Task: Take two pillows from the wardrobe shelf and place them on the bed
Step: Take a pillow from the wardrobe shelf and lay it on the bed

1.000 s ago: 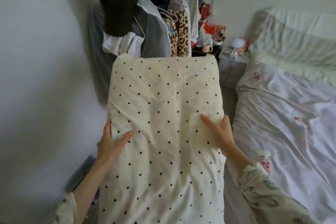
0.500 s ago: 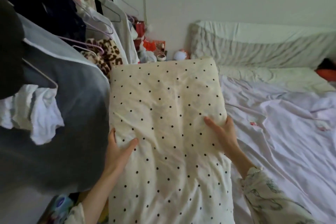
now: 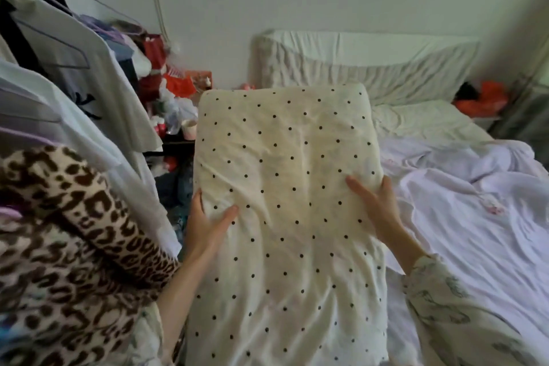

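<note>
A cream pillow with black dots (image 3: 285, 187) fills the middle of the view, held lengthwise in front of me. My left hand (image 3: 208, 226) grips its left edge, thumb on top. Gripping the right edge is my right hand (image 3: 377, 211), fingers spread over the cover. The bed (image 3: 475, 217) with a crumpled pale sheet lies to the right of the pillow, and its white padded headboard (image 3: 371, 65) stands against the far wall. No second pillow is in view.
Hanging clothes crowd the left side, with a leopard-print garment (image 3: 68, 246) closest to me and white shirts (image 3: 98, 92) behind it. A cluttered bedside spot with red items and cups (image 3: 175, 98) sits beyond the pillow's left corner. An orange object (image 3: 487, 98) lies at the bed's far right.
The view has swung right and moved forward along the clothes rack, from the wall toward the bed. The pillow stays in both hands with the same grip.
</note>
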